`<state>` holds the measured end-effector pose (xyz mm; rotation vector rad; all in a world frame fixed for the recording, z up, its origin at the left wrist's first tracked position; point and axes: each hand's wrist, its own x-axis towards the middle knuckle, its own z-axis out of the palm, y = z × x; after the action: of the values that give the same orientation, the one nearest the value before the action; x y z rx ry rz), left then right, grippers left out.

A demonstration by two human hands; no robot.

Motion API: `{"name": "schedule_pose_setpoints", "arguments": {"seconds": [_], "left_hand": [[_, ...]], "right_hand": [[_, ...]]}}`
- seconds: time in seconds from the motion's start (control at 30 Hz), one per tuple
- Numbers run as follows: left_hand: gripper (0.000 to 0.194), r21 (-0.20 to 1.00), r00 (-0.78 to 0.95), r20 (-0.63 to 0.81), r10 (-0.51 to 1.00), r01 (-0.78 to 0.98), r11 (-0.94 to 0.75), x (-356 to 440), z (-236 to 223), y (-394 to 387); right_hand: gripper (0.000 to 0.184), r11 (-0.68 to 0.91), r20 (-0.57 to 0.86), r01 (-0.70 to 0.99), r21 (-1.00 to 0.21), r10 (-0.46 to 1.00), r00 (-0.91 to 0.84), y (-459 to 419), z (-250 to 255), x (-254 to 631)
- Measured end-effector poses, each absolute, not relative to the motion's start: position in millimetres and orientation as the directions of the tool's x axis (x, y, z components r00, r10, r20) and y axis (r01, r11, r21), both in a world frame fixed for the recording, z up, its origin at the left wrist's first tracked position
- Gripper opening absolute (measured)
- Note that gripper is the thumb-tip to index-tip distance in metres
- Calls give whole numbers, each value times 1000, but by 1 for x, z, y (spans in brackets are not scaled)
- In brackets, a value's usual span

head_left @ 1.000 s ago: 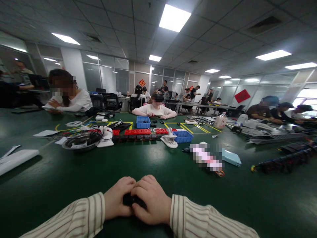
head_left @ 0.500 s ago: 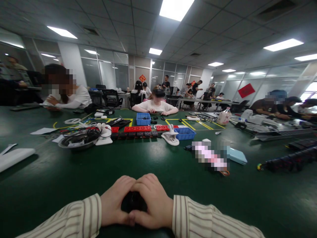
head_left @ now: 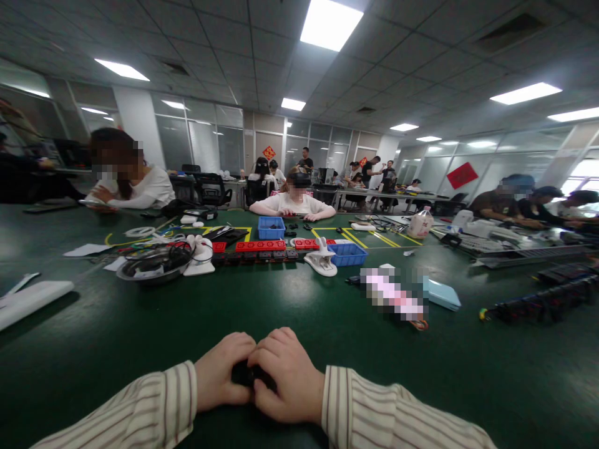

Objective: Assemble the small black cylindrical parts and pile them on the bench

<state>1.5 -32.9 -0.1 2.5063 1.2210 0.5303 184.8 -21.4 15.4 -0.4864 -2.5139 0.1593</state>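
At the near side of the green table my left hand and my right hand meet, fingers curled toward each other. Between them is a small black object, mostly covered, so its kind does not show. Both hands close round it, the left from its left side and the right from above and the right. The fingertips touch or nearly touch at the middle. Striped cream sleeves cover both wrists.
Across the table are a metal bowl with cables, red socket strips, a white clip, blue bins and a light blue box. A white bar lies left. People sit around the table.
My hands have drawn closer together and the gap between them has narrowed, so less of the black object shows. The view has shifted slightly.
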Motion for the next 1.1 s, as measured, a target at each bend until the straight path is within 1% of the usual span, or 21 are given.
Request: {"name": "schedule_pose_setpoints", "arguments": {"seconds": [0.1,0.2,0.27,0.3,0.33,0.4,0.43,0.5,0.57,0.63,0.7,0.8,0.87,0.93,1.03,1.1], "left_hand": [[21,445,602,170,780,659,-606,-2,-1,-30],[25,451,629,185,755,628,-634,-4,-3,-28],[31,469,634,198,748,609,-640,-5,-4,-28],[37,486,632,205,747,596,-638,-6,-3,-28],[45,507,626,212,750,585,-632,-6,-2,-29],[63,541,604,216,767,580,-609,-6,1,-31],[69,545,586,209,783,595,-591,-6,4,-32],[72,514,532,173,829,669,-537,-2,8,-36],[72,461,480,148,865,740,-490,3,10,-41],[68,421,449,143,882,779,-465,10,11,-46],[58,392,420,123,899,812,-433,16,9,-48],[34,376,401,88,912,835,-403,19,4,-47],[25,401,423,97,901,812,-424,18,0,-44],[21,426,464,119,878,775,-467,14,-4,-40],[18,416,552,122,825,726,-548,7,-7,-35],[20,399,594,112,796,707,-584,4,-9,-32]], "right_hand": [[19,958,511,201,-203,278,-813,-21,17,185],[16,968,508,117,-221,217,-834,-19,16,186],[17,969,550,61,-240,188,-814,-18,17,186],[18,968,583,39,-249,182,-792,-18,17,187],[21,965,615,25,-260,186,-766,-17,18,187],[24,953,652,43,-299,237,-720,-16,19,188],[26,943,653,74,-326,281,-703,-16,19,189],[32,914,634,151,-375,372,-678,-15,18,190],[42,892,617,219,-395,434,-656,-13,14,189],[48,881,603,276,-384,465,-648,-12,9,188],[45,875,568,332,-352,481,-668,-11,7,186],[28,877,491,370,-308,479,-727,-13,10,185],[19,886,472,361,-290,460,-751,-15,13,185],[16,905,480,330,-268,423,-769,-17,16,185],[17,947,496,236,-220,316,-809,-19,15,185],[14,972,493,152,-181,224,-841,-19,13,185]]}}
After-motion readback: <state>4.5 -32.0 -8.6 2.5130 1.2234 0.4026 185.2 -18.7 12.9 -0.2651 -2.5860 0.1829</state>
